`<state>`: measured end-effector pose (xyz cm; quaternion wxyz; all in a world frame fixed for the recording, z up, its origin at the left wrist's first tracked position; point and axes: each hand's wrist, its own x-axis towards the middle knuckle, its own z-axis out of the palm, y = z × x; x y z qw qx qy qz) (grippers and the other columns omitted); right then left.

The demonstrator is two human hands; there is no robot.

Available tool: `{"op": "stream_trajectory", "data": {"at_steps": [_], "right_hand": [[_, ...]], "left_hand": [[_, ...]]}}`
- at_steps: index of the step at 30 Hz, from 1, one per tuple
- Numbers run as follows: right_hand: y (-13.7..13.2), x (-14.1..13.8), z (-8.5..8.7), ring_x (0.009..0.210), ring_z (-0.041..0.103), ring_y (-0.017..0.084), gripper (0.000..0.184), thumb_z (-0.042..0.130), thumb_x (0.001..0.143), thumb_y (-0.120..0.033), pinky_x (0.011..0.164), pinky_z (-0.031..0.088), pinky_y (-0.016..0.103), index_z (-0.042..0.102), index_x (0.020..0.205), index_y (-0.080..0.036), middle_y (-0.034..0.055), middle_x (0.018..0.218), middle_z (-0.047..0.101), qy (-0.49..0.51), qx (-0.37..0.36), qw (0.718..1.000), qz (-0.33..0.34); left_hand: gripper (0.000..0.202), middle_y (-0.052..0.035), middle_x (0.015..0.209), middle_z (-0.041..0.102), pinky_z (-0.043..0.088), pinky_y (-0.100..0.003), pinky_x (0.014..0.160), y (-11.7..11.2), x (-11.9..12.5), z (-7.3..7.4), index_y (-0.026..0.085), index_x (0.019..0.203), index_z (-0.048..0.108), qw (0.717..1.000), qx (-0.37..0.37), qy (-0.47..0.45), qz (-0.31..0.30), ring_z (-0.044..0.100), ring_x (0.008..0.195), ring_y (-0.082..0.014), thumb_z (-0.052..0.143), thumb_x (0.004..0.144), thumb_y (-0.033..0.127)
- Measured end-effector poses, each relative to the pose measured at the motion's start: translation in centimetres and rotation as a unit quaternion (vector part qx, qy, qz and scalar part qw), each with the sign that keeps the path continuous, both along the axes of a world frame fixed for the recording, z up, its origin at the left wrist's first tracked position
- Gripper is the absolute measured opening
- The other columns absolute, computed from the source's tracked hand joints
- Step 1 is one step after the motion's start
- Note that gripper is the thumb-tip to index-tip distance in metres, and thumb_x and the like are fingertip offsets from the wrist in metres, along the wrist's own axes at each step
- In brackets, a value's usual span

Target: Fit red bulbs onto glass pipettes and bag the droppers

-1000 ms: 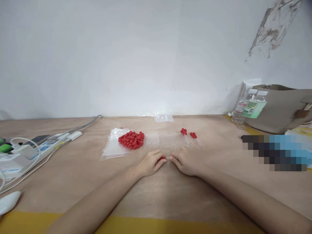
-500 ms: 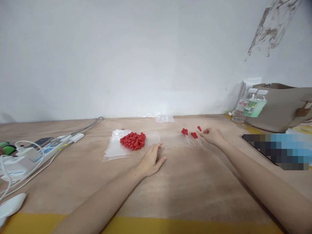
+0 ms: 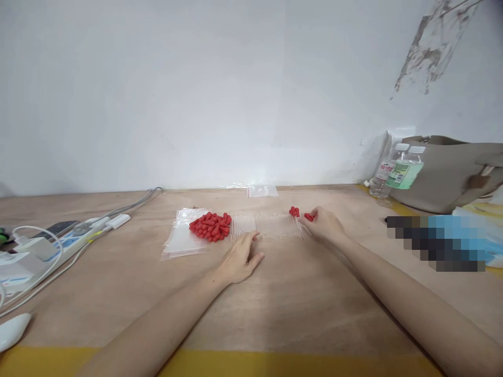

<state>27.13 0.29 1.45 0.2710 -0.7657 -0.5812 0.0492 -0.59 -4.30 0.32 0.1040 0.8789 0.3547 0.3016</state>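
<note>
My left hand (image 3: 239, 259) rests on the table with thumb and fingers apart, holding nothing. Its fingertips lie at the near edge of a row of thin clear dropper tubes (image 3: 275, 225). Left of the row is a pile of red rubber bulbs (image 3: 210, 226), partly on a stack of clear plastic bags (image 3: 181, 238). At the row's right end lie a few droppers with red bulbs (image 3: 294, 211). My right hand (image 3: 326, 224) is closed at a red-bulbed dropper (image 3: 309, 217) just right of these; its fingers hide part of it, and how many they hold is unclear.
A clear bag (image 3: 262, 191) lies by the wall. At left are a power strip (image 3: 68, 246) with chargers and cables, a phone (image 3: 61, 229) and a white mouse (image 3: 13, 331). Two bottles (image 3: 404, 170) and a grey-beige handbag (image 3: 451, 175) stand at back right, with a blue item (image 3: 463, 233) in front.
My right hand has moved left and closer to the droppers, bringing the red-bulbed one beside the others. My left hand keeps its place by the tubes. The view has shifted slightly.
</note>
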Motion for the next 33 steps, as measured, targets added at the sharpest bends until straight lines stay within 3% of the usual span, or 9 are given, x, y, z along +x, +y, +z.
{"op": "stream_trajectory", "data": {"at_steps": [6, 11, 16, 21, 25, 29, 33], "right_hand": [[1.2, -1.9, 0.0, 0.076, 0.056, 0.022, 0.045, 0.056, 0.063, -0.05, 0.056, 0.036, 0.026, 0.046, 0.091, -0.016, 0.0094, 0.085, 0.06, -0.024, -0.053, 0.997, 0.051], [1.5, -2.1, 0.0, 0.081, 0.057, 0.025, 0.036, 0.047, 0.074, -0.031, 0.061, 0.037, 0.028, 0.04, 0.104, -0.011, 0.0166, 0.089, 0.06, -0.043, -0.088, 0.991, 0.087], [0.8, -2.8, 0.1, 0.081, 0.058, 0.025, 0.038, 0.043, 0.074, -0.014, 0.065, 0.036, 0.028, 0.035, 0.112, -0.009, 0.018, 0.091, 0.06, -0.043, -0.078, 0.989, 0.115], [1.0, -1.4, 0.7, 0.08, 0.057, 0.022, 0.044, 0.042, 0.078, -0.021, 0.065, 0.038, 0.026, 0.029, 0.117, -0.007, 0.0171, 0.09, 0.06, -0.014, -0.064, 0.992, 0.105], [1.2, 0.7, 1.4, 0.082, 0.056, 0.02, 0.055, 0.047, 0.077, -0.028, 0.066, 0.039, 0.026, 0.024, 0.12, -0.004, 0.0166, 0.089, 0.059, 0.029, -0.052, 0.997, 0.051], [0.8, 1.6, 1.0, 0.081, 0.056, 0.02, 0.066, 0.053, 0.073, -0.039, 0.066, 0.04, 0.025, 0.024, 0.121, -0.003, 0.0146, 0.088, 0.059, 0.065, -0.054, 0.996, 0.023], [0.5, 1.4, 0.4, 0.074, 0.057, 0.021, 0.063, 0.051, 0.073, -0.041, 0.061, 0.04, 0.026, 0.029, 0.118, -0.003, 0.0143, 0.081, 0.06, 0.061, -0.063, 0.996, 0.026]], "left_hand": [[0.041, -0.0091, 0.109, 0.049, 0.039, -0.036, 0.086, 0.0, -0.1, -0.1, 0.018, 0.118, 0.033, 1.0, -0.004, 0.0, -0.003, 0.047, 0.1, -0.0203, 0.047, 0.079, 0.026], [0.043, -0.009, 0.109, 0.048, 0.039, -0.036, 0.085, 0.1, -0.1, -0.3, 0.019, 0.119, 0.031, 1.0, -0.008, 0.0, -0.005, 0.046, 0.099, -0.0203, 0.047, 0.079, 0.025], [0.046, -0.0091, 0.109, 0.047, 0.04, -0.036, 0.084, 0.2, 0.1, -0.2, 0.019, 0.12, 0.029, 1.0, -0.013, 0.003, -0.006, 0.046, 0.098, -0.0205, 0.048, 0.079, 0.025], [0.045, -0.0086, 0.109, 0.047, 0.04, -0.037, 0.084, 0.1, 0.1, -0.2, 0.02, 0.12, 0.03, 1.0, -0.018, -0.002, -0.005, 0.047, 0.097, -0.0206, 0.048, 0.079, 0.025], [0.046, -0.0085, 0.109, 0.047, 0.04, -0.036, 0.084, 0.2, 0.0, -0.3, 0.02, 0.12, 0.03, 1.0, -0.018, -0.003, -0.005, 0.046, 0.098, -0.0204, 0.048, 0.079, 0.026], [0.045, -0.0085, 0.108, 0.047, 0.04, -0.036, 0.084, 0.2, 0.0, -0.3, 0.02, 0.12, 0.03, 1.0, -0.019, 0.001, -0.007, 0.047, 0.097, -0.0203, 0.048, 0.079, 0.026], [0.045, -0.0084, 0.108, 0.047, 0.041, -0.036, 0.083, 0.1, 0.1, 0.0, 0.02, 0.12, 0.031, 1.0, -0.021, 0.004, -0.003, 0.047, 0.097, -0.0201, 0.048, 0.078, 0.025]]}}
